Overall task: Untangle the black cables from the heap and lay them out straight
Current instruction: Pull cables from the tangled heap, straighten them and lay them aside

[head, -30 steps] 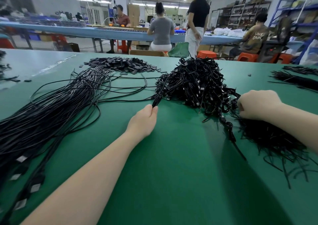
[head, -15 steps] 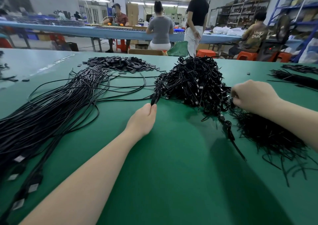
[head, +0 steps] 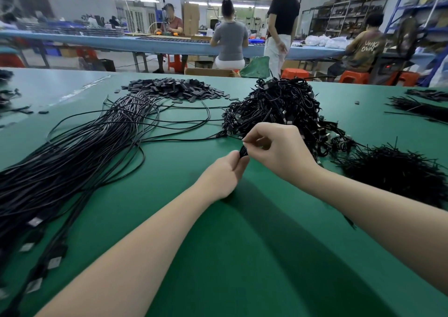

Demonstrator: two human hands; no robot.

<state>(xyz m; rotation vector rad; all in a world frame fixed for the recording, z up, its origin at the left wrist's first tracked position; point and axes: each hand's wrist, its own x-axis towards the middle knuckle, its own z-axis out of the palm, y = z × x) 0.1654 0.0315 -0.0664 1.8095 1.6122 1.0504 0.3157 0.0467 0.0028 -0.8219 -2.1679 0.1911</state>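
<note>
A long sheaf of straightened black cables (head: 72, 161) lies on the green felt-covered table (head: 242, 256) from 7 to 11 o'clock, its plugs toward the near edge. At 11 o'clock beyond it sits a flat pile of small dark rectangular caps (head: 174, 87). Near centre, the left hand (head: 223, 173) pinches the lower end of a small black cable bundle (head: 243, 152), while the right hand (head: 278, 149) nips its top between thumb and forefinger. Behind them, at 1 o'clock, rises the tangled heap of black cables (head: 278, 108). At 3 o'clock lies a scruffy mound of short black ties (head: 397, 171).
</note>
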